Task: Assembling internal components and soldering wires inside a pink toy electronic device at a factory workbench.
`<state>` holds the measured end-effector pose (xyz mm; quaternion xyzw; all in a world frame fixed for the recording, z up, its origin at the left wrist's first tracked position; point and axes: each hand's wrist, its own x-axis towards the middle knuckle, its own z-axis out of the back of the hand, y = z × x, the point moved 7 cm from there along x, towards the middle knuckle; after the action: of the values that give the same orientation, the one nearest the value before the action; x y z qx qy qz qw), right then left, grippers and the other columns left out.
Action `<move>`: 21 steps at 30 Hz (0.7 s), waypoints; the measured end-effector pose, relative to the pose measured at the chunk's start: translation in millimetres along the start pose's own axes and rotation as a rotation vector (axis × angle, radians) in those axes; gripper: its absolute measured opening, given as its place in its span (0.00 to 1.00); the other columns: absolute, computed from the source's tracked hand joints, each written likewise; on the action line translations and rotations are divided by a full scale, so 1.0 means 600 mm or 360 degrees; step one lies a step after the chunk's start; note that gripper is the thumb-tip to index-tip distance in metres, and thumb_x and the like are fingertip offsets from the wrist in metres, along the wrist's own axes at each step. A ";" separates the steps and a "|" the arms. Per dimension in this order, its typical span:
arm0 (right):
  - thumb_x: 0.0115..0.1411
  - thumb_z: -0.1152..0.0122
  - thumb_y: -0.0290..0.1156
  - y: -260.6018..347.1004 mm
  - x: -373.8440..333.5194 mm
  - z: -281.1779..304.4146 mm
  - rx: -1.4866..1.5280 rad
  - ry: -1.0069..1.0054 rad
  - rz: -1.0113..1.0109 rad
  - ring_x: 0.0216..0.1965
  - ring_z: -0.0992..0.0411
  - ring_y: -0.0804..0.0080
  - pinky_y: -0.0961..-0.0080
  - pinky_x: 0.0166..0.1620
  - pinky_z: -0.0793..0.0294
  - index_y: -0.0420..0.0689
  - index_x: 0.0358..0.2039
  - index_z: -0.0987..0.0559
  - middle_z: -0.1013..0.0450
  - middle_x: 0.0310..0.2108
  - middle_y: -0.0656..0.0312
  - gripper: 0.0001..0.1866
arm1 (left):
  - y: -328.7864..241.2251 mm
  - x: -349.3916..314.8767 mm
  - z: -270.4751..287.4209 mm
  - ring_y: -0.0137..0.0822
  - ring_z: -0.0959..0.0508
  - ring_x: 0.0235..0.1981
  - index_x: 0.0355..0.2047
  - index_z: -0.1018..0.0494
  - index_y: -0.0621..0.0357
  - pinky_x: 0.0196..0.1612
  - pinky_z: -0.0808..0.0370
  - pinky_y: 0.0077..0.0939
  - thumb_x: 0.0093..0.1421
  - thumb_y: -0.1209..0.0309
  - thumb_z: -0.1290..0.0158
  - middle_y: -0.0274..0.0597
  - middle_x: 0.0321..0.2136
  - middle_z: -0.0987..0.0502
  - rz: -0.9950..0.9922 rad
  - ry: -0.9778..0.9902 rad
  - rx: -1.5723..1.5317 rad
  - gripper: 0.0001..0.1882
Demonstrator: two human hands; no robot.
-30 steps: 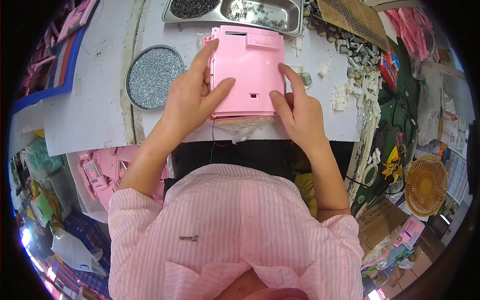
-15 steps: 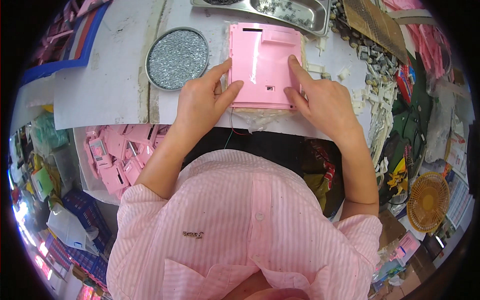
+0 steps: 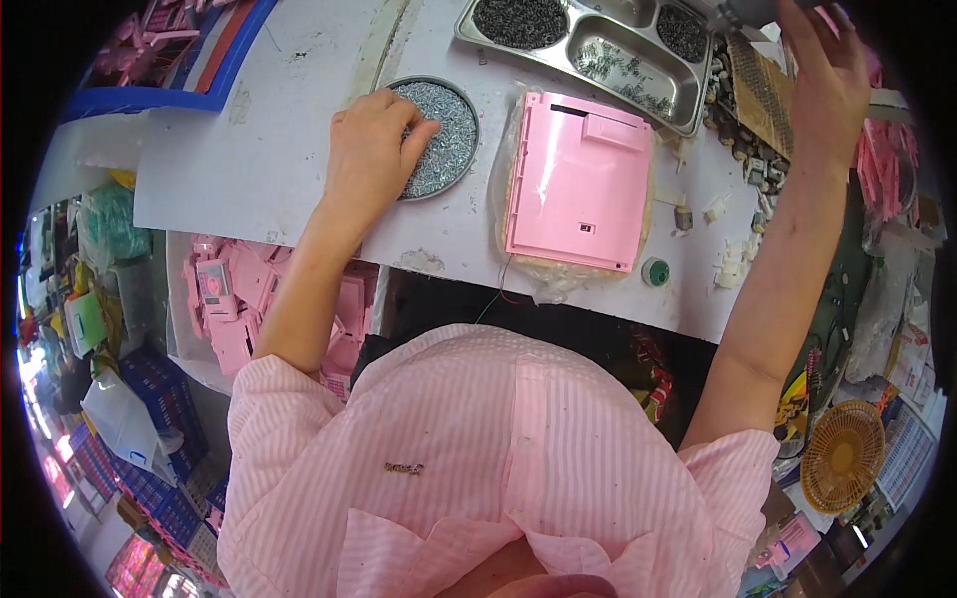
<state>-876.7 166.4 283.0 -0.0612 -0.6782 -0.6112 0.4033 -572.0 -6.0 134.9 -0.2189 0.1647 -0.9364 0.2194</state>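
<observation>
At the round dish (image 3: 477,120) of small silvery screws (image 3: 439,149), my left hand (image 3: 371,149) is closed, its fingers curled over the near left rim. Its thumb rests over the screws; what the fingertips hold, if anything, is hidden. High at the right, my right hand (image 3: 832,85) wraps around a dark grey cylindrical tool (image 3: 750,12), partly cut off by the frame's upper edge. Between the arms lies a pink plastic housing (image 3: 573,184) with a slot and a small square switch opening. It rests on a plastic-wrapped pad (image 3: 546,279), untouched by either hand.
A steel compartment tray (image 3: 568,55) with dark screws stands behind the housing. White plastic parts (image 3: 736,261) and small motors (image 3: 743,149) lie to the right. Beside the pad is a small green round piece (image 3: 655,271). A bin of pink parts (image 3: 234,299) sits below the table's left edge.
Both hands have left the pink housing. My left hand has moved left to the screw dish, and my right hand up and right to the dark tool. The whole view has shifted.
</observation>
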 end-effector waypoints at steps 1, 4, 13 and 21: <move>0.57 0.38 0.24 0.007 0.003 -0.014 0.0001 0.0199 0.0052 0.45 0.26 0.72 0.77 0.50 0.28 0.40 0.60 0.29 0.26 0.45 0.62 0.28 | 0.002 0.002 -0.001 0.46 0.24 0.32 0.26 0.23 0.58 0.39 0.33 0.41 0.60 0.65 0.40 0.40 0.28 0.24 0.0010 0.0010 0.0070 0.10; 0.52 0.40 0.22 0.039 -0.013 -0.052 0.0035 0.0678 -0.0276 0.45 0.25 0.68 0.69 0.49 0.25 0.39 0.59 0.31 0.26 0.46 0.58 0.31 | 0.005 0.004 -0.005 0.46 0.25 0.29 0.24 0.26 0.59 0.37 0.34 0.41 0.61 0.64 0.41 0.41 0.26 0.26 0.0018 0.0040 0.0221 0.13; 0.62 0.48 0.30 0.064 -0.152 -0.082 0.1231 0.0791 -0.0565 0.29 0.31 0.68 0.65 0.40 0.29 0.39 0.55 0.29 0.30 0.27 0.62 0.20 | -0.082 -0.009 0.017 0.41 0.22 0.33 0.30 0.23 0.55 0.42 0.34 0.39 0.58 0.70 0.38 0.38 0.30 0.21 -0.0248 -0.0055 -0.0265 0.05; 0.68 0.49 0.36 0.135 -0.230 -0.081 0.1344 0.0812 -0.0382 0.21 0.39 0.76 0.70 0.34 0.36 0.46 0.51 0.31 0.37 0.20 0.68 0.14 | -0.210 -0.044 0.005 0.30 0.22 0.31 0.33 0.20 0.51 0.41 0.38 0.32 0.55 0.73 0.37 0.30 0.32 0.18 -0.0459 -0.0061 -0.0688 0.05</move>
<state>-714.8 200.2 256.9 0.3369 -0.7482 -0.3213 0.4727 -591.5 113.1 179.4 -0.2997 0.3239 -0.8967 0.0348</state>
